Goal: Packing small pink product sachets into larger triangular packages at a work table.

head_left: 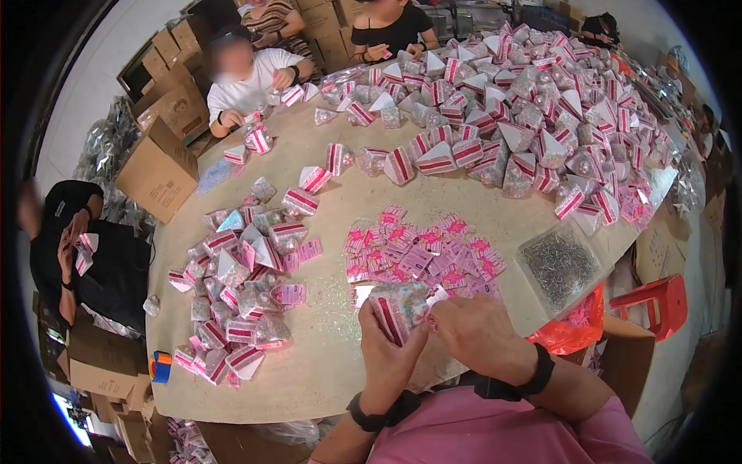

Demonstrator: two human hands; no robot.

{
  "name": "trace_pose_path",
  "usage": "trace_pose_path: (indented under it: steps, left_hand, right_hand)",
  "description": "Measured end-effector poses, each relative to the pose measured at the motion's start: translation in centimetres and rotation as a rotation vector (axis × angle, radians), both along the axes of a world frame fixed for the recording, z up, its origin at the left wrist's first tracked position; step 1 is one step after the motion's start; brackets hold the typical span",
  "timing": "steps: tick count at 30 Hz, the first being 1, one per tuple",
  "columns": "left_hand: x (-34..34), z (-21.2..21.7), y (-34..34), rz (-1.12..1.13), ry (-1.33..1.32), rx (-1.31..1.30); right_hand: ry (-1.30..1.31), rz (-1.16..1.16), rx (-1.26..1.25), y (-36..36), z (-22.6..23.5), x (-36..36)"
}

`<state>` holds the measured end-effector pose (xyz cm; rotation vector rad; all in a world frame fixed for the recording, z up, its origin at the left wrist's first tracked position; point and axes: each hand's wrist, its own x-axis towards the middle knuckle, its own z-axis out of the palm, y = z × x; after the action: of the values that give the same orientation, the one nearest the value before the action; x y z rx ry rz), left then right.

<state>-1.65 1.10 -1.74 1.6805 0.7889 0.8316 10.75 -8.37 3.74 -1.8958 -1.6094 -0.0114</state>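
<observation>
My left hand (386, 359) is closed around a cake-slice ornament (402, 309) with white, red and pink layers and pale glittery beads. It holds the ornament above the table's near edge. My right hand (483, 329) is pressed against the ornament's right side, its fingers pinched together. A small white and pink piece (439, 297) shows at those fingertips, too small to make out. Just beyond both hands lies a heap of pink printed cards (417, 251). Right of it, a clear square tray (533, 286) holds many small metal fasteners.
Cake-slice ornaments, some with pink tags, form a pile (239, 294) on the left and a larger heap (525, 116) at the far right. A tape roll (160, 366) lies at the left edge. A red stool (653, 305) stands right. Co-workers handle ornaments across the table and at left.
</observation>
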Motion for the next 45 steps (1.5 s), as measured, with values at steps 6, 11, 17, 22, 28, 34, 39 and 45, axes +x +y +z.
trace_pose_path:
  steps: [6,11,17,22,28,34,39,45]
  left_hand:
    - [0.2,1.6,-0.3,0.033,0.126,0.113]
    - [0.1,1.4,-0.3,0.041,0.183,0.23]
    - [0.1,1.0,0.1,0.029,0.182,0.2]
    - [0.3,2.3,0.0,0.029,0.27,0.192]
    - [0.3,1.2,0.2,0.122,0.267,0.34]
    - [-0.1,1.7,0.7,-0.024,0.234,0.247]
    - [-0.4,-0.9,1.5,-0.05,0.162,0.171]
    - [-0.4,0.5,1.1,-0.037,0.11,0.054]
  right_hand:
    - [-0.016,0.002,-0.013,0.1,-0.5,0.4]
    - [0.029,0.018,-0.095,0.2,-0.3,0.7]
    - [0.044,0.011,-0.143,0.6,-0.5,0.9]
    - [0.03,-0.024,-0.238,1.3,-0.3,0.7]
    - [0.152,-0.043,-0.316,1.9,-1.3,0.7]
    - [0.504,0.022,-0.265,1.5,-0.7,2.1]
    - [1.142,0.123,-0.362,2.0,-0.3,3.0]
    - [1.224,0.163,-0.327,1.6,0.4,3.5]
